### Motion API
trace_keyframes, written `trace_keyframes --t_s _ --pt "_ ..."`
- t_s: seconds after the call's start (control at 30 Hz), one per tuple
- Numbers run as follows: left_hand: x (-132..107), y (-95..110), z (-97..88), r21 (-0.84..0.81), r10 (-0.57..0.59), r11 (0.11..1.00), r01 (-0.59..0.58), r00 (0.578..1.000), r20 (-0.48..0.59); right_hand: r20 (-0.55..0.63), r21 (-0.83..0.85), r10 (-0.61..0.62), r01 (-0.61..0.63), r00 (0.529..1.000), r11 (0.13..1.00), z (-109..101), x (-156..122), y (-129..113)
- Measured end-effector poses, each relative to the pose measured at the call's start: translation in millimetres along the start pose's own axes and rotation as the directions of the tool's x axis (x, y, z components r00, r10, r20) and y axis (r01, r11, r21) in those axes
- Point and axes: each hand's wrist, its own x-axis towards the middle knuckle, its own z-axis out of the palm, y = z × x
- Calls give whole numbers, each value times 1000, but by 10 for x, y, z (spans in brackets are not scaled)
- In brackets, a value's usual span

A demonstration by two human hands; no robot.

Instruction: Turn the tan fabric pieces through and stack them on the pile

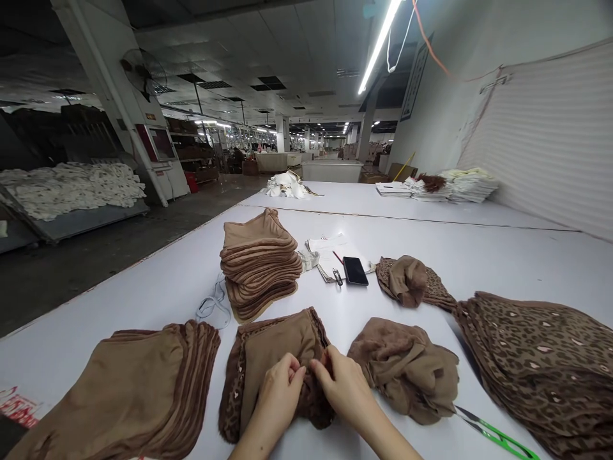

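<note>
My left hand (280,388) and my right hand (341,384) meet at the near edge of a brown fabric piece (272,351) with leopard-print lining, lying on the white table (479,255). Both hands pinch the fabric between thumb and fingers. A crumpled brown piece (407,367) lies just right of my right hand. A flat stack of brown pieces (138,390) sits left of my left hand.
A taller stack of brown pieces (261,262) stands further back, with papers (330,252), a pen and a black phone (355,270) beside it. A leopard-print pile (541,358) lies right. Green-handled snips (493,434) rest near the front right. White elastic loops (213,306) lie left.
</note>
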Motion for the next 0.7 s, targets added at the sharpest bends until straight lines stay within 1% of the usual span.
trace_keyframes --t_s 0.1,0.17,0.23,0.3,0.37,0.43,0.53,0.63,0.7 --pt "-79 -4 -31 -176 -11 984 10 1000 -5 32 -28 -43 44 999 999 40 -41 -38" --pt "-140 18 -73 -336 -68 940 63 998 -2 60 -7 -93 94 994 996 61 -66 -84" --pt "-192 42 -129 -504 -143 852 140 989 34 74 18 -129 128 989 992 64 -89 -140" --pt "-231 54 -176 -650 -200 731 207 976 87 98 47 -150 146 984 988 59 -111 -195" --pt "-263 54 -195 -753 -241 612 244 964 116 132 88 -166 155 977 984 65 -128 -236" --pt "-292 52 -190 -817 -271 520 250 955 119 167 136 -173 152 971 979 92 -138 -254" --pt "-334 77 -185 -867 -262 437 238 956 131 168 192 -167 134 971 972 151 -145 -240" --pt "-357 139 -220 -885 -222 416 212 967 127 78 202 -159 140 984 969 186 -171 -227" --pt "-360 178 -254 -891 -224 411 191 969 105 32 183 -182 173 983 968 195 -201 -235"
